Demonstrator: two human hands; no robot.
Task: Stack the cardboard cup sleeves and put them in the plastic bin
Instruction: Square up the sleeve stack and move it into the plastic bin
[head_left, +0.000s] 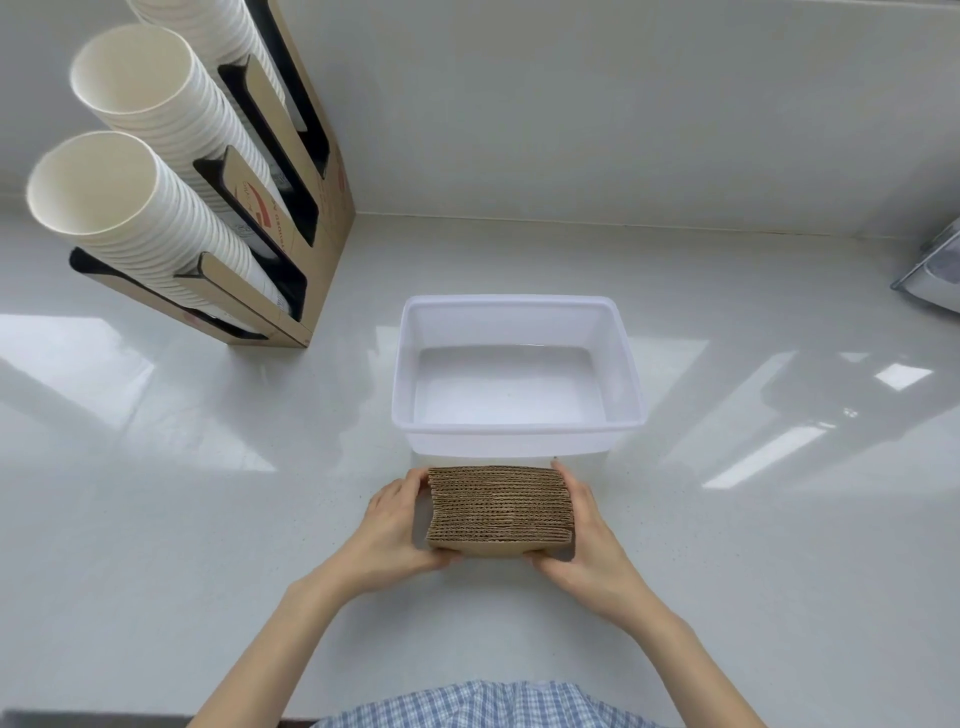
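A neat stack of brown corrugated cardboard cup sleeves (500, 512) stands on edge on the white counter, just in front of the bin. My left hand (397, 525) presses its left end and my right hand (584, 535) presses its right end, thumbs on the near face. The translucent white plastic bin (517, 428) sits directly behind the stack, with nothing visible inside it.
A cardboard cup dispenser (311, 208) with long stacks of white paper cups (135, 208) leans at the back left. A metal object (935, 270) shows at the right edge. A white wall runs behind the glossy counter (208, 519).
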